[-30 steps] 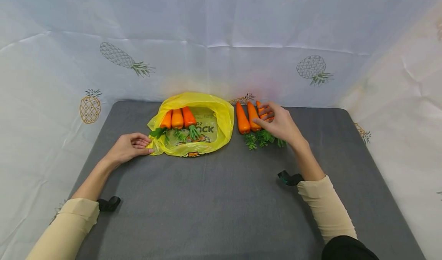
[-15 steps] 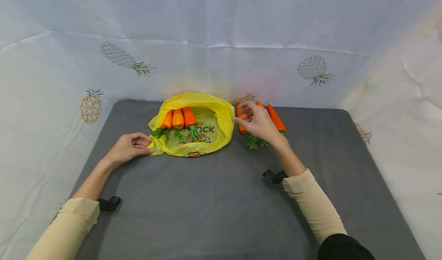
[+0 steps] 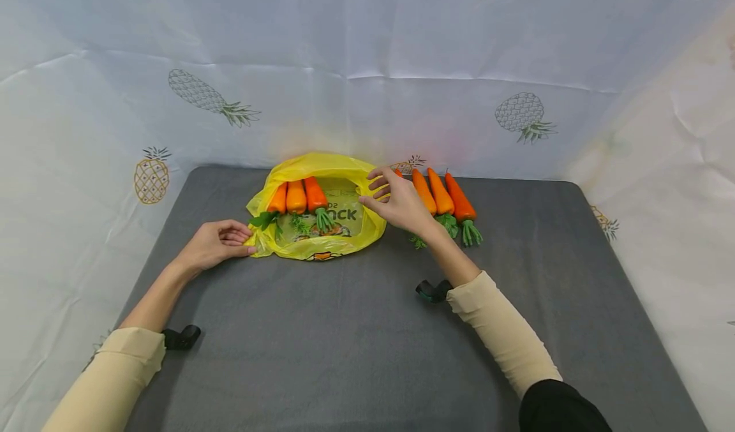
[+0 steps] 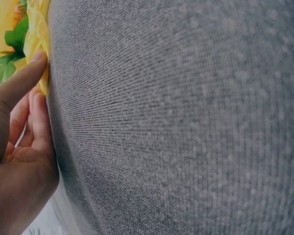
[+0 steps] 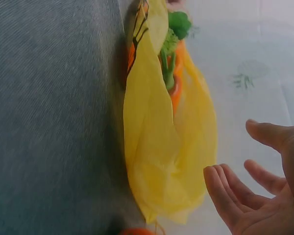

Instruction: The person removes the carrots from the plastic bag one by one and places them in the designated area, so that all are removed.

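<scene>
A yellow plastic bag (image 3: 376,224) lies with its mouth spread on the grey table. Inside it, toward the left, are three carrots (image 3: 295,197) with green tops. My left hand (image 3: 214,245) pinches the bag's left edge between thumb and fingers; the left wrist view shows the thumb (image 4: 27,81) on the yellow film. My right hand (image 3: 396,201) hovers by the bag's right rim, thumb and fingers apart, with nothing in them. In the right wrist view those fingers (image 5: 225,193) stand beside the bag's side. Whether they touch it I cannot tell.
Several more carrots (image 3: 459,199) lie side by side right of the bag, tops toward me; my right hand and forearm partly cover the leftmost. The grey table (image 3: 339,342) ends just behind them, against a white pineapple-print cloth (image 3: 344,49).
My right hand has moved left from over the loose carrots to the bag's right rim, uncovering the carrots on the right. My left hand keeps its hold on the bag's edge.
</scene>
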Available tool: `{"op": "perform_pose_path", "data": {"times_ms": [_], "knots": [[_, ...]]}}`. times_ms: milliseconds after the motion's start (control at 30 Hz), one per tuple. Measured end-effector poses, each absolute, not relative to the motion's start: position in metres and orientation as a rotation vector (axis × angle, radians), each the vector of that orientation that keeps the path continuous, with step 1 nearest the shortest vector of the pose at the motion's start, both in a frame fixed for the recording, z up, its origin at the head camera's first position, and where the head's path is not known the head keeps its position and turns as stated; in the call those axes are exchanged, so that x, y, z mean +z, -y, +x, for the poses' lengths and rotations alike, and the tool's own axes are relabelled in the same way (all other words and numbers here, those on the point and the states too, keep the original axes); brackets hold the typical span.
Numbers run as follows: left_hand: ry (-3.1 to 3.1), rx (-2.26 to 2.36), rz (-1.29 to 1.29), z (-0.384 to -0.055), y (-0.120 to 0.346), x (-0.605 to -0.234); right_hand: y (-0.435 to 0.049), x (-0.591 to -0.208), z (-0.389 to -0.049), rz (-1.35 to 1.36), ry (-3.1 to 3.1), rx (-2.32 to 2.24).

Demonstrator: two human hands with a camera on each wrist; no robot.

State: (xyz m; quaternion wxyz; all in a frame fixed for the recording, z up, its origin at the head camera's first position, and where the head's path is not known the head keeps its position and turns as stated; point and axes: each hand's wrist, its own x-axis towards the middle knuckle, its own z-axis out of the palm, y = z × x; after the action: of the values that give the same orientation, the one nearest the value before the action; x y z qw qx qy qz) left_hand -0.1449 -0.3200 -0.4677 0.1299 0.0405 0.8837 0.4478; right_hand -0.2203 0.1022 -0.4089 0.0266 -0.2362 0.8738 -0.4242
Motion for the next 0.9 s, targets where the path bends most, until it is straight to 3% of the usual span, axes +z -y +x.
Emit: {"op": "perform_pose_path", "data": {"times_ms": [900], "knots": [[-2.582, 1.288, 0.110, -0.145, 0.320, -0.471, -0.008, -0.442, -0.235, -0.758, -2.666, -1.094]]}}
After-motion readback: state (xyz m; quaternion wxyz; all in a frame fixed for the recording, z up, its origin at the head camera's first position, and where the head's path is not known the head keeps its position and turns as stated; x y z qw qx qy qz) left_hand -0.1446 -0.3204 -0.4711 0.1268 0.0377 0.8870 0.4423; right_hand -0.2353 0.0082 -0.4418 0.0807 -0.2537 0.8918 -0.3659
